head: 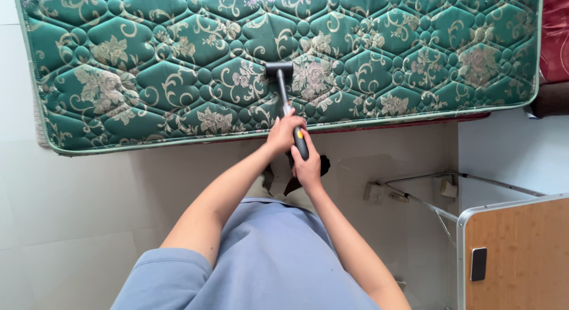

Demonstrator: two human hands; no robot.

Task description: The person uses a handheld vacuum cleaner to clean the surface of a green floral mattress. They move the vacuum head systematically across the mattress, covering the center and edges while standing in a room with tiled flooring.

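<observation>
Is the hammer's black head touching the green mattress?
Cannot tell. In the head view, the hammer head overlaps the green quilted mattress, but from straight above no contact or gap shows. Both hands grip the handle.

Bright even daylight, soft shadows, sharp focus, slight edge distortion.

blue-grey short-sleeve tee, arms bare, no gloves.
</observation>
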